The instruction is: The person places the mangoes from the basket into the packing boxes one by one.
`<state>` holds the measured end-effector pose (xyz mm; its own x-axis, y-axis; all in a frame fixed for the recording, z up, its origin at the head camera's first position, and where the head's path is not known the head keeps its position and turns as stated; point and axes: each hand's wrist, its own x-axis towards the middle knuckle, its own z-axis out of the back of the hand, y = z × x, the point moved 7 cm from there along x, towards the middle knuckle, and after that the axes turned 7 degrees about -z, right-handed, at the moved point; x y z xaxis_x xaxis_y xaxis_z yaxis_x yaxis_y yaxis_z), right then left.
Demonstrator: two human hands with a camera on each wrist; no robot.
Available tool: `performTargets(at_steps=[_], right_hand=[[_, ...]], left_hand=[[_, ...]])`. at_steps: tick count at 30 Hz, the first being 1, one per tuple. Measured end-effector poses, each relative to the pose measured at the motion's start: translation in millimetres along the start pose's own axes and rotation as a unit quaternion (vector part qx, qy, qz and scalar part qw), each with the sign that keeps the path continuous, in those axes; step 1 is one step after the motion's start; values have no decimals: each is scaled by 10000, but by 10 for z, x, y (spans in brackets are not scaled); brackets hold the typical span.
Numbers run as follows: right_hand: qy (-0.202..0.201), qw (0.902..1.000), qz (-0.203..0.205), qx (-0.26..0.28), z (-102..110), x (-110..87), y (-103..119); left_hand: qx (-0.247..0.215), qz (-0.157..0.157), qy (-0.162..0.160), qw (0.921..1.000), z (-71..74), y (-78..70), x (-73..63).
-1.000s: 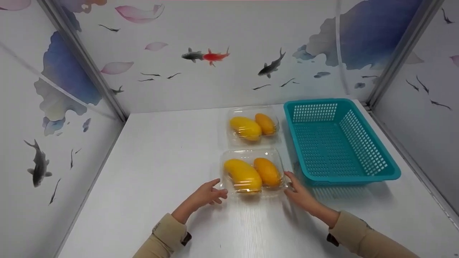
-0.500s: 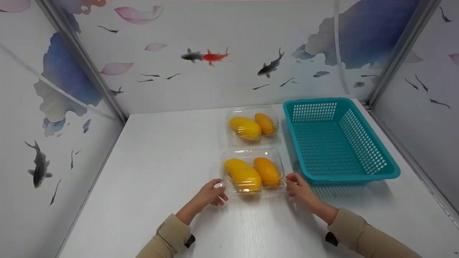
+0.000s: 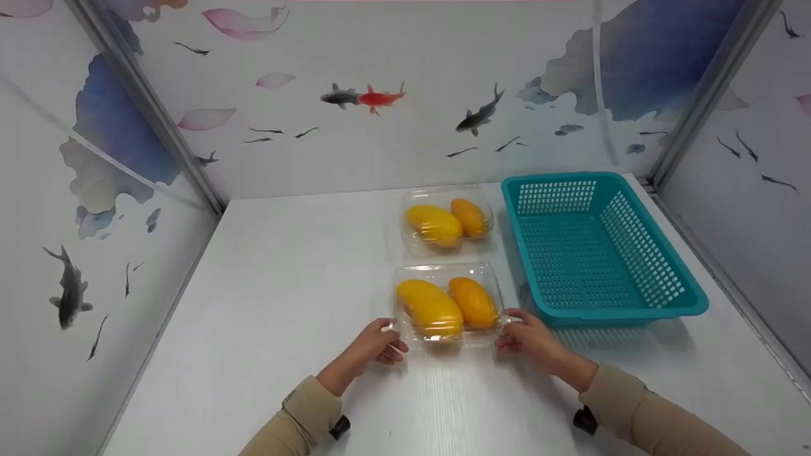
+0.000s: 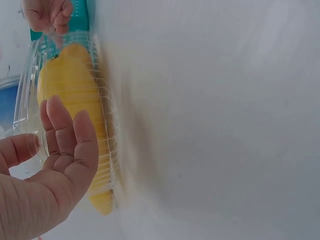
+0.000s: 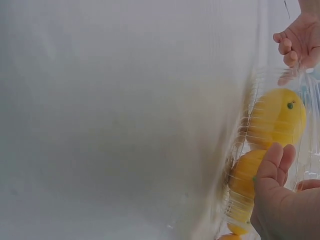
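Note:
A clear plastic clamshell box [image 3: 443, 271] with a yellow mango [image 3: 431, 309] and a more orange one [image 3: 473, 304] inside stands between the two hands. My left hand [image 3: 374, 345] pinches the rim at its near left corner, thumb above and fingers beneath. At the near right corner my right hand [image 3: 531, 341] grips the opposite rim with curled fingers. The left wrist view shows the box's ribbed side [image 4: 107, 140] just over the white surface. In the right wrist view, fingers [image 5: 272, 162] overlap the box's end.
Behind it lies a second clear clamshell [image 3: 415, 248], also with two mangoes [image 3: 434, 225]. A teal perforated basket [image 3: 529, 272] stands to the right on the white table [image 3: 285, 285]. Printed panels [image 3: 393, 145] enclose the table at the back and sides.
The right hand's fingers, spread beside the box a second ago, have curled in onto its rim. The left hand has closed in on its own corner. The box has barely shifted.

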<state>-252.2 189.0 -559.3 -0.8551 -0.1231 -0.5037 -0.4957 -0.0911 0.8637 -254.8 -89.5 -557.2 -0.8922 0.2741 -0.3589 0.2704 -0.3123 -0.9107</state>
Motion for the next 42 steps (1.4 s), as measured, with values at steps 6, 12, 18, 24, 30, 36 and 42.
performTargets(at_steps=[6, 12, 18, 24, 30, 36, 42], right_hand=[[175, 9998, -16, -70, -16, -7, 6], [577, 9981, -203, -9, -81, -15, -13], [473, 9987, -168, 30, -77, -2, -21], [335, 9993, -164, -81, -69, 6, -12], [334, 9993, -141, -113, -68, 1, -1], [314, 9994, -114, -10, -57, 11, 4], [198, 9997, -7, 134, -44, 60, 40]], left_hand=[[-87, 39, -10, 10000, -4, 11, 6], [-247, 38, -48, 9997, -13, 17, 13], [-406, 133, -148, 9990, -12, 37, 34], [-514, 135, -161, 9985, -19, 30, 36], [-566, 35, -91, 9983, -16, 19, 27], [-527, -20, -63, 9986, -7, 15, 32], [-570, 97, -192, 9981, 12, 19, 106]])
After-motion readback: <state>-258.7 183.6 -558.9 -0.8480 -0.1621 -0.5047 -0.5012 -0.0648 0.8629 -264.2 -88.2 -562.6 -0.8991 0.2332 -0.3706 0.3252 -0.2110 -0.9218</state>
